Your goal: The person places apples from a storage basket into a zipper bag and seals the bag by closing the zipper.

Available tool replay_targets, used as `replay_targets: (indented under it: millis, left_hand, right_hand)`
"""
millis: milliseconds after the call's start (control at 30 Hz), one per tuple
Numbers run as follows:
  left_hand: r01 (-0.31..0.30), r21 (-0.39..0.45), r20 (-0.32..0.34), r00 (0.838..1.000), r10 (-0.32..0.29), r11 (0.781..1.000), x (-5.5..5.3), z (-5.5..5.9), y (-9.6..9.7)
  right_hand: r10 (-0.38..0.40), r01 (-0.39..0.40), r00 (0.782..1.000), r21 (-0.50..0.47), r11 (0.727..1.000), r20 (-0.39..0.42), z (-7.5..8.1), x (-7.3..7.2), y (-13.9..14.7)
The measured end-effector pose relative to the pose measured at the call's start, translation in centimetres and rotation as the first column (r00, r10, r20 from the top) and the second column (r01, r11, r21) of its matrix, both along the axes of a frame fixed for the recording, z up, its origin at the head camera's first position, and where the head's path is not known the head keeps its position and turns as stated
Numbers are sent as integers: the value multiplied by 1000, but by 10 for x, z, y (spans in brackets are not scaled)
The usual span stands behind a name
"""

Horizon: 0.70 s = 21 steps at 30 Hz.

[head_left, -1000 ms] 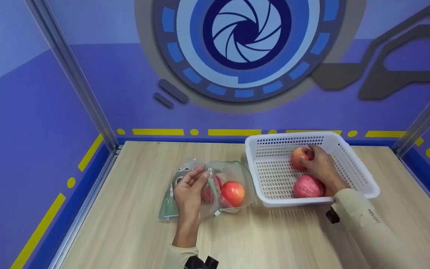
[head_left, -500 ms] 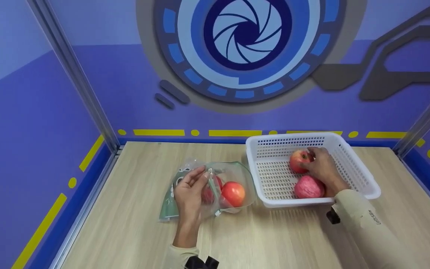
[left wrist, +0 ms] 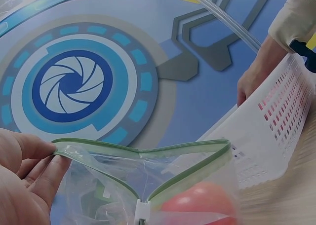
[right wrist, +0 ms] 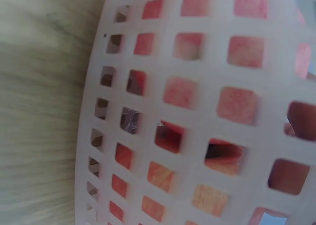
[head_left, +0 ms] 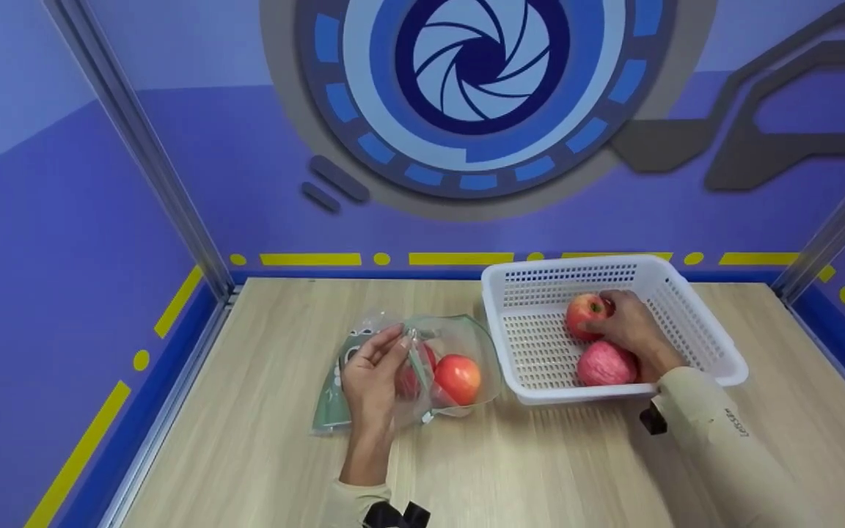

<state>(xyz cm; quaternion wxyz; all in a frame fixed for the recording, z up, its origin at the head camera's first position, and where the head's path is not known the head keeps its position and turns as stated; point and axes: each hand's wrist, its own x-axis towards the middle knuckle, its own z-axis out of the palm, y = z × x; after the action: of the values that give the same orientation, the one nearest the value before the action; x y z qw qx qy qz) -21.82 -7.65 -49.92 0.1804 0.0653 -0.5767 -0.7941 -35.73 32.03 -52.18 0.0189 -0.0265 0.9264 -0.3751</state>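
Observation:
My left hand (head_left: 372, 374) pinches the green-edged rim of a clear zip bag (left wrist: 187, 148) between thumb and fingers, and the bag's mouth gapes. Inside the bag lies a red apple (head_left: 458, 379), with more red fruit behind the film partly hidden by the hand. A white slider (left wrist: 142, 211) sits on the zip edge. Over in the white basket (head_left: 540, 398), my right hand (head_left: 629, 323) grips a red-yellow apple (head_left: 582, 317) from its right side. A pinker apple (head_left: 606, 364) rests just in front of it. Basket wall fills the right wrist view and hides most of that hand.
The basket stands right beside the bag on a wooden table (head_left: 261, 469). Blue-purple panels (head_left: 386, 235) close off the back and sides, with metal posts (head_left: 151, 158) at the corners.
My right hand has shifted the gripped apple slightly left and toward the front within the basket. The left hand and the bag have stayed put.

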Motion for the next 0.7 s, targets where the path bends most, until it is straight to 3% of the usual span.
replay_targets:
  millis: [133, 200, 333, 700]
  left_hand:
    - [1, -10, -1, 1000, -1, 1000, 0, -1, 0]
    - [3, -7, 2, 1000, -3, 1000, 0, -1, 0]
    - [1, 5, 6, 1000, -1, 1000, 0, 0, 0]
    - [-15, -20, 16, 1000, 15, 1000, -1, 0, 0]
  right_hand:
    - [-42, 43, 995, -14, 999, 94, 1, 2, -1]
    - [-42, 44, 994, -17, 999, 98, 2, 3, -1]
    - [-28, 29, 999, -13, 999, 45, 5, 3, -4]
    - [-55, 37, 993, -168, 985, -101, 16, 17, -25]
